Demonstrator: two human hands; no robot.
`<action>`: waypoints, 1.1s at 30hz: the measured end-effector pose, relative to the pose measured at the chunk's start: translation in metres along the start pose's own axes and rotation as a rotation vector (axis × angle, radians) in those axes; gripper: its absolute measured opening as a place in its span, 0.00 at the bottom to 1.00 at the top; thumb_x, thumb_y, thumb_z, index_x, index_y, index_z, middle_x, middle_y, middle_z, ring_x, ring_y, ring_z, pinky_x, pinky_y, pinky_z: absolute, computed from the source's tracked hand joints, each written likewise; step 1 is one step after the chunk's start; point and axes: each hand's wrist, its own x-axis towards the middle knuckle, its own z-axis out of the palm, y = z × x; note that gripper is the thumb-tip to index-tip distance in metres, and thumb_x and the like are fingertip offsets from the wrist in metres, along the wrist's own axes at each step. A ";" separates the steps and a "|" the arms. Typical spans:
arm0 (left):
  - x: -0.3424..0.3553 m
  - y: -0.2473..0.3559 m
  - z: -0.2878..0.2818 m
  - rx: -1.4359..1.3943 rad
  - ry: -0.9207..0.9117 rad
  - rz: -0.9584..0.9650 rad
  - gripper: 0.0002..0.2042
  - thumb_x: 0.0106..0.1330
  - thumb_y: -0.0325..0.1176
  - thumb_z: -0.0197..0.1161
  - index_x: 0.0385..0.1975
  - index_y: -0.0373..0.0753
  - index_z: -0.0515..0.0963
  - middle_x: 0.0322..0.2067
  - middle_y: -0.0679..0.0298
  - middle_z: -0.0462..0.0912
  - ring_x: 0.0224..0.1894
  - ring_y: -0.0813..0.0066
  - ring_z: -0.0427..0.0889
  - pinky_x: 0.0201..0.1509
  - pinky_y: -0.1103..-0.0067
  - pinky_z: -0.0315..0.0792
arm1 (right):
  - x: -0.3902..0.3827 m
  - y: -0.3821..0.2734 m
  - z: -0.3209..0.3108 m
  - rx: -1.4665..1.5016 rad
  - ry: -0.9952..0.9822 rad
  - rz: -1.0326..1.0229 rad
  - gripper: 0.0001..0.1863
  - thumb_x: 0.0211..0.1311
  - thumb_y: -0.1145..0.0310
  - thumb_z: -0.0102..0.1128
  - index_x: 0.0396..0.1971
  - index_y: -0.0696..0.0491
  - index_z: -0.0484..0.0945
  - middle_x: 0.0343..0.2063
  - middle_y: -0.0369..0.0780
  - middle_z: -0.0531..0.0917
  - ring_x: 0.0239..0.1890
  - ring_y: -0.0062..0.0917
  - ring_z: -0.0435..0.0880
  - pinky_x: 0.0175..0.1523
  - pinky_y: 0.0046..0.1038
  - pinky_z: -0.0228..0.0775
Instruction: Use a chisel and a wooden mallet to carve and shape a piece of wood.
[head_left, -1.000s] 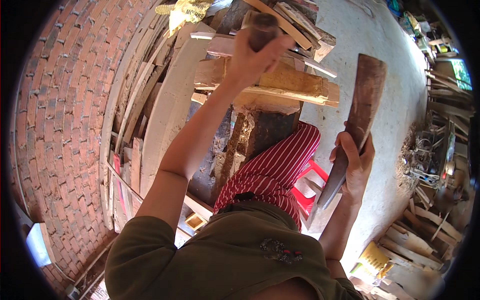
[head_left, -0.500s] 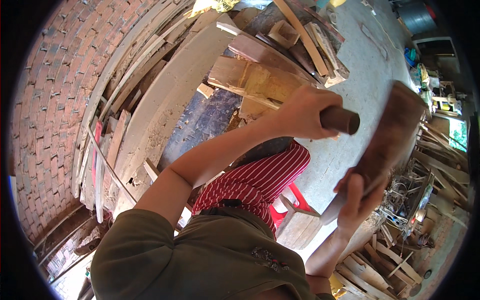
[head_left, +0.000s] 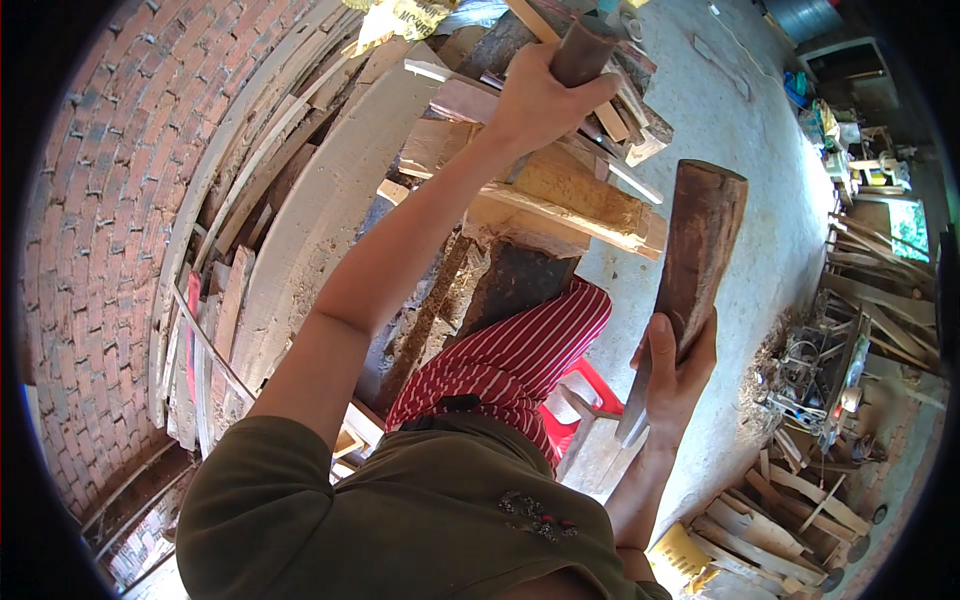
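Note:
My left hand (head_left: 540, 100) is closed around a dark brown round wooden piece (head_left: 583, 52), raised over the far end of the workbench. My right hand (head_left: 676, 362) grips a long dark brown wooden block (head_left: 704, 235), held upright over the floor. Below that hand a flat grey metal blade (head_left: 634, 415) sticks out; whether it is joined to the block is hidden by the fingers. Between the hands, a pale squared timber (head_left: 585, 215) with a rough, splintered edge lies on the bench, apart from both. Wood chips (head_left: 470, 270) lie beside it.
Long boards (head_left: 290, 235) lean along the brick wall (head_left: 130, 180) on the left. More offcuts (head_left: 640, 140) lie at the bench's far end. A red stool (head_left: 575, 395) stands by my striped trouser leg. Scrap wood (head_left: 790, 530) and a yellow basket (head_left: 680, 550) sit at the lower right.
My left hand has moved up and away to the far left with its wooden piece, uncovering the timber. My right hand has brought the wooden block leftward, and the block stands more upright.

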 end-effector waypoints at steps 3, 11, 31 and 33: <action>-0.006 0.001 0.001 0.064 -0.039 -0.004 0.20 0.56 0.44 0.73 0.24 0.31 0.78 0.17 0.66 0.78 0.21 0.77 0.78 0.28 0.75 0.74 | 0.002 0.013 -0.002 0.006 -0.030 -0.016 0.19 0.66 0.64 0.64 0.48 0.59 0.70 0.27 0.36 0.78 0.22 0.16 0.73 0.28 0.20 0.66; -0.032 0.001 0.028 0.176 -0.018 0.278 0.15 0.50 0.39 0.74 0.29 0.35 0.80 0.19 0.59 0.80 0.21 0.73 0.80 0.30 0.74 0.74 | 0.014 -0.044 -0.001 0.181 0.110 -0.314 0.26 0.71 0.57 0.54 0.56 0.63 0.66 0.21 0.40 0.76 0.16 0.21 0.73 0.22 0.22 0.66; -0.047 -0.017 0.062 0.278 0.002 0.433 0.14 0.44 0.33 0.73 0.30 0.35 0.80 0.23 0.55 0.81 0.25 0.59 0.82 0.32 0.70 0.75 | 0.024 -0.021 0.007 0.135 -0.020 -0.035 0.18 0.68 0.61 0.63 0.48 0.58 0.71 0.21 0.34 0.75 0.18 0.15 0.72 0.23 0.19 0.63; -0.033 -0.015 0.065 0.091 0.036 0.308 0.14 0.47 0.35 0.72 0.31 0.34 0.81 0.22 0.55 0.83 0.23 0.66 0.83 0.32 0.72 0.76 | 0.019 -0.016 0.006 0.112 -0.006 -0.033 0.19 0.68 0.61 0.63 0.48 0.59 0.71 0.21 0.34 0.75 0.18 0.15 0.72 0.22 0.19 0.64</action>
